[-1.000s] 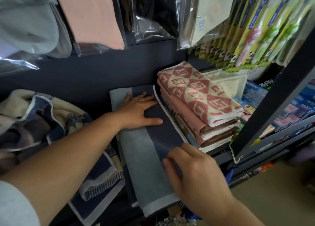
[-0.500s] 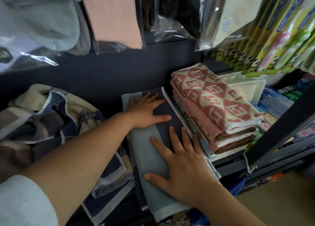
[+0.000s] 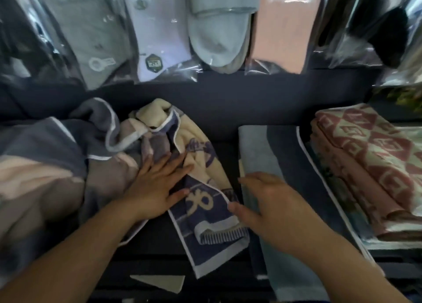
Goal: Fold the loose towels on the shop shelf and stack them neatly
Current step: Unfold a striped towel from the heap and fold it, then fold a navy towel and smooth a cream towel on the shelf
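Observation:
A heap of loose towels covers the left of the dark shelf, with a cream and navy patterned towel [image 3: 201, 202] on top and grey, navy and pink ones [image 3: 57, 156] beside it. My left hand [image 3: 157, 183] lies flat with spread fingers on that heap. My right hand [image 3: 271, 202] hovers with relaxed fingers at the cream and navy towel's right edge, over the left side of the folded grey-blue and navy towel [image 3: 274, 147]. A stack of folded red and cream diamond-pattern towels [image 3: 374, 161] stands at the right.
Bagged goods hang above the shelf: pale slippers [image 3: 217, 35], a pink cloth [image 3: 285, 26], grey and white items [image 3: 118, 33]. The dark back wall [image 3: 228, 92] runs behind the towels. A pale triangular scrap [image 3: 164, 282] lies near the shelf's front edge.
The view has swung left. Both hands have left the folded grey-blue towel; my left hand now rests on the loose heap and my right hand has moved left to its edge.

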{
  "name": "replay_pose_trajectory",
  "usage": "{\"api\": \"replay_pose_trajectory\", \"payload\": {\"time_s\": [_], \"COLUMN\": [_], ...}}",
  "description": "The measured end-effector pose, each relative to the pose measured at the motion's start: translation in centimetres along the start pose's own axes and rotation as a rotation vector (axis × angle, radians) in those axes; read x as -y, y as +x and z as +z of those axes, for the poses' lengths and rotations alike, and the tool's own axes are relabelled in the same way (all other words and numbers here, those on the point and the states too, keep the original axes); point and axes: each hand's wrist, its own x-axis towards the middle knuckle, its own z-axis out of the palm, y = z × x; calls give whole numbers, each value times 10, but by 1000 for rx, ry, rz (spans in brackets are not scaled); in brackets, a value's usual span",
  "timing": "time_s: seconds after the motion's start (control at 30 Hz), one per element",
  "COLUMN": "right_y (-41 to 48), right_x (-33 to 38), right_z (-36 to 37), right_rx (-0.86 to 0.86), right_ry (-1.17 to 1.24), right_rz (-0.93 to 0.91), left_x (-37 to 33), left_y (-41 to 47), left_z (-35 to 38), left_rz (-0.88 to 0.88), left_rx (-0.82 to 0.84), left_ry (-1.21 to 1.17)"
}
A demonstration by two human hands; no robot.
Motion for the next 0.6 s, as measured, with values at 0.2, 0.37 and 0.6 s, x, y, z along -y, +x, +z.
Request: {"api": "replay_pose_trajectory", "payload": {"time_s": [0.2,0.37,0.6], "right_y": [65,82,51], "right_x": [46,54,66], "right_z": [46,57,-28], "right_rx": [82,-52,-595], "right_ry": [-54,-138,476], "right_rz": [-26,13,64], "left_x": [5,10,10], "left_y": [-11,-14,-13], "left_z": [12,16,15], "left_rz": [-11,4,-38], "left_rx": [-221,-427,-644], "left_ry": [-236,-384,-346]}}
